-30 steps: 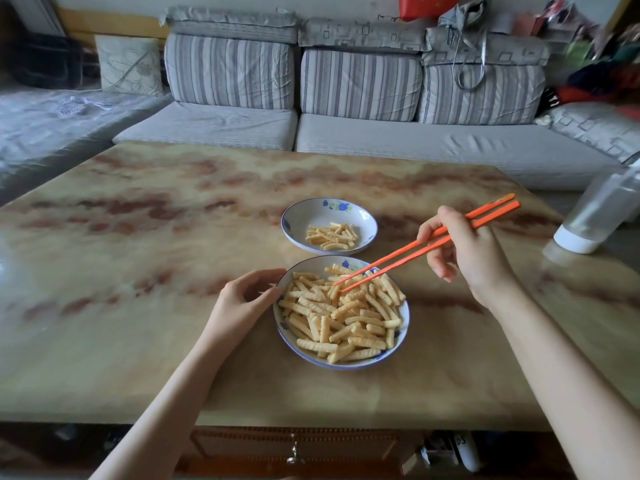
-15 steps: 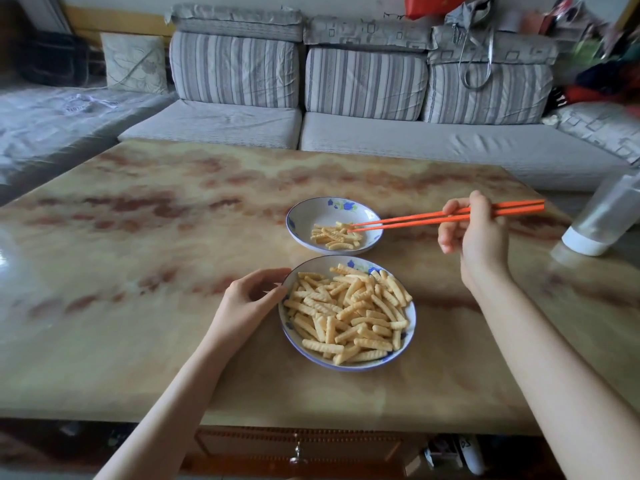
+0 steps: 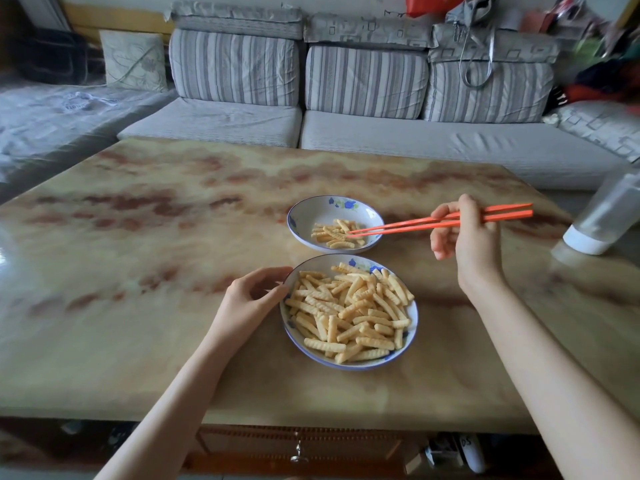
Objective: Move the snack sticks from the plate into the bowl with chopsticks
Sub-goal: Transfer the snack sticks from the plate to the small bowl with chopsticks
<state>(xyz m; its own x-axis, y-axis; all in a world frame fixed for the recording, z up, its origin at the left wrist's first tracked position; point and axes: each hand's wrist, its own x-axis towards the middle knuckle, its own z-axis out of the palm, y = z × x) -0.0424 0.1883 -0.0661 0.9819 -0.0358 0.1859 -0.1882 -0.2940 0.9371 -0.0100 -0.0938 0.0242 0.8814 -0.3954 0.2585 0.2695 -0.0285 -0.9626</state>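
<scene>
Reaching across the table (image 3: 138,271), the person's right hand (image 3: 474,244) pinches a pair of orange chopsticks (image 3: 408,226) between thumb and curled fingers, holding them nearly level. Their tips lie close together down in the bowl (image 3: 301,216), at the small heap (image 3: 329,233) of sticks lying there; from where I stand I cannot tell whether one is caught between them. The bowl, white with blue flowers on its rim, stands just beyond the plate (image 3: 414,320), the two rims near but apart. The plate sits closer to the table's front edge and is piled with ridged yellow snack sticks (image 3: 349,313). The left hand (image 3: 249,299) curls round the plate's left rim, thumb at the edge, fingers bent. Off to the right, by the table's side, a clear bottle (image 3: 606,216) stands with its white cap downward. A grey striped sofa (image 3: 363,81) runs along behind the table.
</scene>
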